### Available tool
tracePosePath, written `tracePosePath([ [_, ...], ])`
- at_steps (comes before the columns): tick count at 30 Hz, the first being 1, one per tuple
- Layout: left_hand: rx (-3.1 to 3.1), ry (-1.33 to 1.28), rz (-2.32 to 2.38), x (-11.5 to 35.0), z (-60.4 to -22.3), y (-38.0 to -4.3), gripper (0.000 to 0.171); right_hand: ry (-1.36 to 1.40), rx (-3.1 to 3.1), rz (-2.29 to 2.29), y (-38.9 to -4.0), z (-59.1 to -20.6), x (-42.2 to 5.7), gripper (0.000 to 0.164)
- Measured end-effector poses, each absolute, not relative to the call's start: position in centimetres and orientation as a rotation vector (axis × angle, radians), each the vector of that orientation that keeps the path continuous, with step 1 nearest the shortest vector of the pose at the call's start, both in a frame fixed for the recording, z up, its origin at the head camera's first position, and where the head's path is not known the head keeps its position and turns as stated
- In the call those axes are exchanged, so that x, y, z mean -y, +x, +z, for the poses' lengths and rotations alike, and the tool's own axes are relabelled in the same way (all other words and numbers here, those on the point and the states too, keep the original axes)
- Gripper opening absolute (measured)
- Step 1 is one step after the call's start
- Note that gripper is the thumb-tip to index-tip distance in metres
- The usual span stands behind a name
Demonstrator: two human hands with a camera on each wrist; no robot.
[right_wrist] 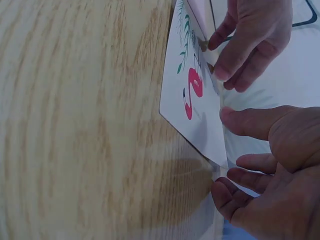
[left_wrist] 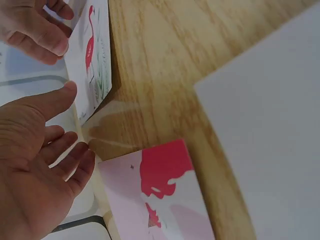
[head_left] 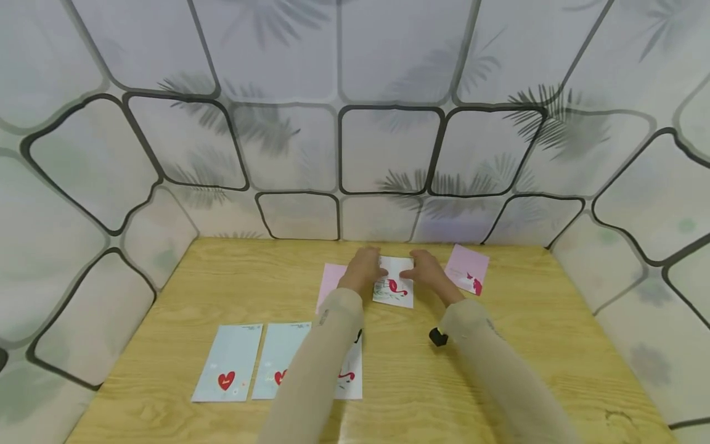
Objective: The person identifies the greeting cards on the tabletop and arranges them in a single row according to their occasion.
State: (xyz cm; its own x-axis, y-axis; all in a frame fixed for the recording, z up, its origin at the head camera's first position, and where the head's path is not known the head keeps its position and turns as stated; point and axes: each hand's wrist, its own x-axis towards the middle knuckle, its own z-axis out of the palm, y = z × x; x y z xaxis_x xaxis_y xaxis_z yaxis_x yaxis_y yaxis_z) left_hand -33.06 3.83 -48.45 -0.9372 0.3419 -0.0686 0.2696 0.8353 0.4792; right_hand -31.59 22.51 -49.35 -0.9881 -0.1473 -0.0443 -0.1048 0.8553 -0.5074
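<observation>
A small white card with a red flamingo and green leaves (head_left: 395, 290) lies near the back of the table between the two hands. My left hand (head_left: 363, 270) is at its left side, the thumb reaching the card's far edge with the other fingers loosely bent beyond it. Opposite it, my right hand (head_left: 428, 271) has its thumb at the same far edge, fingers likewise bent loosely and apart from the thumb. Both wrist views show the thumb tips (right_wrist: 229, 116) right at the edge. A pink card with a red pattern (left_wrist: 150, 187) lies close by the left hand.
Another pink card (head_left: 468, 269) lies right of the right hand. Nearer the front left are two light blue cards with red hearts (head_left: 227, 354) and a second flamingo card (head_left: 352, 370), partly covered by the left sleeve. Patterned fabric walls (head_left: 388, 148) enclose the wooden table (head_left: 527, 345).
</observation>
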Motion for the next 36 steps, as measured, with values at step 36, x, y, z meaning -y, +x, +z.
tracePosePath([
  [36,-2.834,0.461,0.848,-4.2,-48.3,-31.7,0.043,-0.216,-2.910,-0.953,-30.4,-49.5,-22.5,0.064],
])
